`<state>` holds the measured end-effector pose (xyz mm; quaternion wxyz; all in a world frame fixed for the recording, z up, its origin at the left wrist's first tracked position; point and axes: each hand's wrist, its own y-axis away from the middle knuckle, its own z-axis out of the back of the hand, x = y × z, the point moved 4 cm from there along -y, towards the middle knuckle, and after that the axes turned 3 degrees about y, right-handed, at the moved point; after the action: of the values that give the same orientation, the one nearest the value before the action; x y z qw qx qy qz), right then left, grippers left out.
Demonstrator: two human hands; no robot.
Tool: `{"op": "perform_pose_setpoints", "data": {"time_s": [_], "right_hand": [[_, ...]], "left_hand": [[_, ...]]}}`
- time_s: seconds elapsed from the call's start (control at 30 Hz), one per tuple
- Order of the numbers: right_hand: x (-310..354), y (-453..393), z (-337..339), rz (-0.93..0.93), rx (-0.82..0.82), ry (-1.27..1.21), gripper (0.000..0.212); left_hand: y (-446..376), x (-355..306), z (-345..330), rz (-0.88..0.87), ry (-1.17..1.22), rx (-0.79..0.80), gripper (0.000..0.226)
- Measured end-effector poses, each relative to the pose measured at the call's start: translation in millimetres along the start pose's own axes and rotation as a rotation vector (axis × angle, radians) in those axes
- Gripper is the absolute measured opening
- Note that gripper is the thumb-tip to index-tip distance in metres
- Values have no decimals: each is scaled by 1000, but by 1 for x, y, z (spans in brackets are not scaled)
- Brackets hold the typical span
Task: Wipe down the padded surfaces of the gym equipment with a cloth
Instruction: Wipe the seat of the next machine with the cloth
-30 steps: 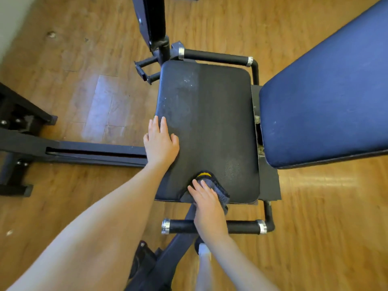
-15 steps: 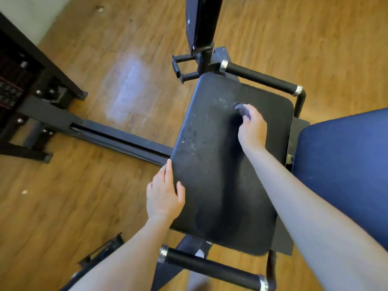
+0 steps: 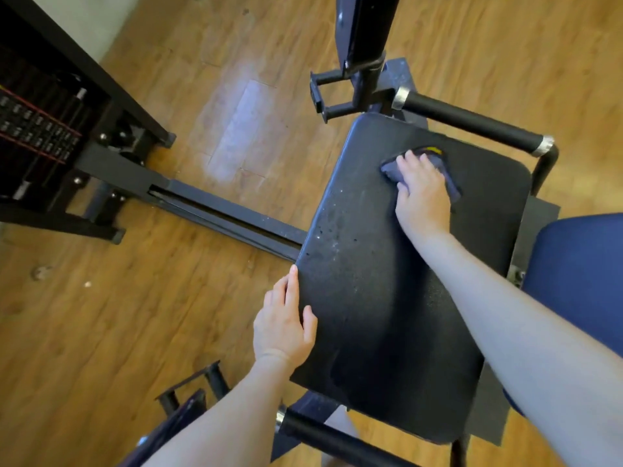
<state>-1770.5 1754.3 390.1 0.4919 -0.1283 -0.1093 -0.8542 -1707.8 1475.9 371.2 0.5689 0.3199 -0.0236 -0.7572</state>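
Black rectangular padded seat point(image 3: 397, 298) on machine frame, long axis running near-right to far-left, matte, speckled with pale spots along left edge. Right hand point(image 3: 421, 193) presses crumpled dark blue cloth point(image 3: 448, 173) flat near far end, fingers loosely spread. Left hand point(image 3: 286, 321) flat, fingers together, on left edge. Blue padded backrest point(image 3: 580, 281) right; black foam handles point(image 3: 472, 126) flank seat; weight stack point(image 3: 37, 129) far left on wood floor point(image 3: 101, 332).

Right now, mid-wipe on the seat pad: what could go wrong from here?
1. The right hand presses the cloth near the far end of the black seat pad; pale specks remain along the pad's left edge, so that strip may get skipped.
2. The left hand rests on that left edge and may hide dirt beneath it.
3. The metal-capped handle bar lies just beyond the cloth; a long stroke might knock knuckles on it.
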Motion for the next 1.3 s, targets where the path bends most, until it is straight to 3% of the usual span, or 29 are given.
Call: {"op": "perform_pose_setpoints", "data": {"time_s": [0.47, 0.73, 0.97, 1.1, 1.3], "right_hand": [[55, 201, -37, 159, -22, -5, 41], [73, 275, -47, 155, -66, -34, 42], [82, 329, -57, 201, 15, -158, 49], [81, 319, -42, 133, -69, -361, 46], [62, 197, 9, 63, -220, -463, 40]], "left_hand": [[1, 2, -1, -72, 61, -85, 64], [3, 6, -3, -107, 89, -94, 64], [4, 5, -1, -106, 88, -101, 63], [3, 4, -1, -97, 92, -98, 63], [3, 2, 0, -99, 61, -85, 67]]}}
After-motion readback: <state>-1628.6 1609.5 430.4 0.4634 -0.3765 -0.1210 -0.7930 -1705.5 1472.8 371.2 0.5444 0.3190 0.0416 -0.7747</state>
